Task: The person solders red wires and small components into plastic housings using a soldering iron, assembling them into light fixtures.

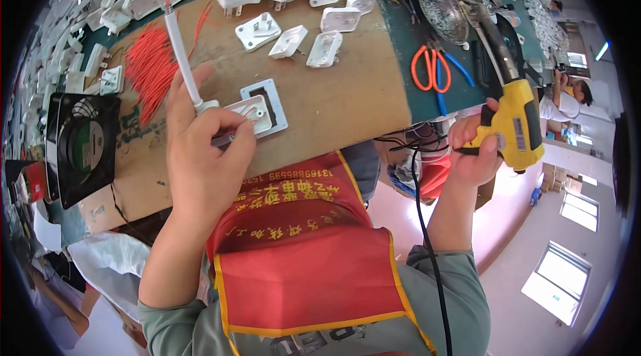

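Note:
My left hand (203, 149) is closed, thumb and fingertips pinching a small white plastic plug housing (257, 112). The housing lies in a flat grey holder plate (280, 115) on the brown work board. A white sleeved cable (179, 49) runs up between my fingers, with thin red wires at its far end. A red wire end shows inside the housing, though the fingertips partly cover it. My right hand (477, 145) is wrapped around a yellow soldering gun (519, 125). The gun's metal barrel points away, toward a round metal dish (442, 12) at the back right.
Loose red wires (152, 65) lie left of my left hand. A black fan (83, 145) stands at the board's left edge. White plug housings (258, 31) are scattered at the back. Orange-handled scissors (420, 69) lie right of the board. A black cord (420, 202) hangs near my right arm.

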Demonstrator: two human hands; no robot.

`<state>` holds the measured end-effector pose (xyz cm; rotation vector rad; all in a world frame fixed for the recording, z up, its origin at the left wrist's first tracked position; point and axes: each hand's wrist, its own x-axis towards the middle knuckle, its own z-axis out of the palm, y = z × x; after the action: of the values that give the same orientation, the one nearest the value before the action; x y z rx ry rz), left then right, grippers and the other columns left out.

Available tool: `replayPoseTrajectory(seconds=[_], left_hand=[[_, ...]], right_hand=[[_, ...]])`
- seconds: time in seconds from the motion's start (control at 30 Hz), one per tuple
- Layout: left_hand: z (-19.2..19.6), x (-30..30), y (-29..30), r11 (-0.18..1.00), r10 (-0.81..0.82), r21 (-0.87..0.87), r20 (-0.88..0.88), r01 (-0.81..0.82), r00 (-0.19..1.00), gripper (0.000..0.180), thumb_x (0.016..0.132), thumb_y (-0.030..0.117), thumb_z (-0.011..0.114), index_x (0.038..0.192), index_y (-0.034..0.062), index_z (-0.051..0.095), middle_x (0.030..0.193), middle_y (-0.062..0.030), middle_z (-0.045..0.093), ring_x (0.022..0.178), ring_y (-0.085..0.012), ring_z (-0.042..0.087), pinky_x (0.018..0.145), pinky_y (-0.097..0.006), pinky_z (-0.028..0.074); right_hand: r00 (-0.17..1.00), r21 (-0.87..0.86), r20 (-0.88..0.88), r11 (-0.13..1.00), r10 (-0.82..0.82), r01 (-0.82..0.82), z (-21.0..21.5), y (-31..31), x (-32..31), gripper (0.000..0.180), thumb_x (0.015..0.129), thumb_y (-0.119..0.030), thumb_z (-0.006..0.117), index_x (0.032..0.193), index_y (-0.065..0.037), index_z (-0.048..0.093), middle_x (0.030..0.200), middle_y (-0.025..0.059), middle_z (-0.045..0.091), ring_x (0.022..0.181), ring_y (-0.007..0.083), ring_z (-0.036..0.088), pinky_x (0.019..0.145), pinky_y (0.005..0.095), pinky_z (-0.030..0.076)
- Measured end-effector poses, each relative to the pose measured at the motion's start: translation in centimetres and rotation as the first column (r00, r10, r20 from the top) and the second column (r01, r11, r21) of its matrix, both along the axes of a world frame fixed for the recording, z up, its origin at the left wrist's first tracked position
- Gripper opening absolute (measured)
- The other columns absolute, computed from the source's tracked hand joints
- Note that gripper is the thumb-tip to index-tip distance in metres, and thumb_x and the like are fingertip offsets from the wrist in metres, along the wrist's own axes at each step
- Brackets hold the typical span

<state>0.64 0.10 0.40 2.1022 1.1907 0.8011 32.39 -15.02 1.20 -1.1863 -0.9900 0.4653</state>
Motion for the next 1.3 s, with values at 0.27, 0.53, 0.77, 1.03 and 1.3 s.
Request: replayPoseTrajectory(seconds=[0.27,0.53,0.77,1.03,1.3], left_hand=[[0.1,0.1,-0.2,0.998,0.029,-0.062,-0.013,-0.030,0.999,0.007,0.072,0.004,0.070,0.074,0.0015,0.064,0.137,-0.0209,0.045,0.132,-0.0397,0.036,0.105,-0.046,0.033],[-0.1,0.2,0.0,0.998,0.037,-0.045,0.001,-0.037,0.999,0.007,0.071,0.006,0.071,0.075,0.0032,0.065,0.136,-0.0207,0.047,0.132,-0.0423,0.034,0.107,-0.048,0.030],[-0.1,-0.2,0.3,1.000,-0.013,0.006,-0.056,0.013,0.998,0.008,0.075,0.009,0.070,0.079,0.0029,0.067,0.139,-0.0208,0.043,0.128,-0.0341,0.044,0.098,-0.037,0.040],[0.3,-0.6,0.3,1.000,-0.016,0.008,-0.069,0.017,0.997,0.007,0.075,0.009,0.070,0.080,0.0054,0.067,0.139,-0.0212,0.043,0.129,-0.0358,0.042,0.101,-0.039,0.037],[0.2,-0.4,0.5,0.997,-0.048,0.057,-0.052,0.051,0.997,0.008,0.072,0.007,0.071,0.075,0.0058,0.064,0.132,-0.0224,0.046,0.131,-0.0475,0.033,0.106,-0.056,0.027]], right_hand=[[0.941,-0.385,0.126,0.859,-0.314,0.338,-0.3,1.9,2.3,0.046,0.092,-0.019,0.053,0.130,0.005,0.041,0.065,0.0021,0.045,0.052,0.0111,0.045,0.048,0.0259,0.037],[0.952,-0.100,-0.299,0.990,0.067,-0.101,-1.4,2.7,-0.8,0.059,0.092,-0.043,0.053,0.129,0.001,0.041,0.065,0.0008,0.044,0.048,0.0104,0.041,0.045,0.0253,0.034],[0.856,-0.054,-0.450,0.949,0.254,-0.310,-2.6,4.7,-4.4,0.065,0.089,-0.050,0.055,0.127,0.001,0.042,0.063,-0.0007,0.044,0.044,0.0090,0.040,0.044,0.0249,0.036],[0.820,-0.070,-0.449,0.901,0.356,-0.429,-3.5,5.4,-4.9,0.071,0.086,-0.053,0.059,0.128,0.002,0.042,0.064,-0.0013,0.045,0.045,0.0089,0.040,0.043,0.0254,0.036],[0.805,-0.043,-0.463,0.898,0.371,-0.438,-3.9,5.3,-4.7,0.070,0.086,-0.051,0.058,0.128,0.003,0.040,0.064,-0.0013,0.045,0.045,0.0089,0.041,0.043,0.0253,0.037]])
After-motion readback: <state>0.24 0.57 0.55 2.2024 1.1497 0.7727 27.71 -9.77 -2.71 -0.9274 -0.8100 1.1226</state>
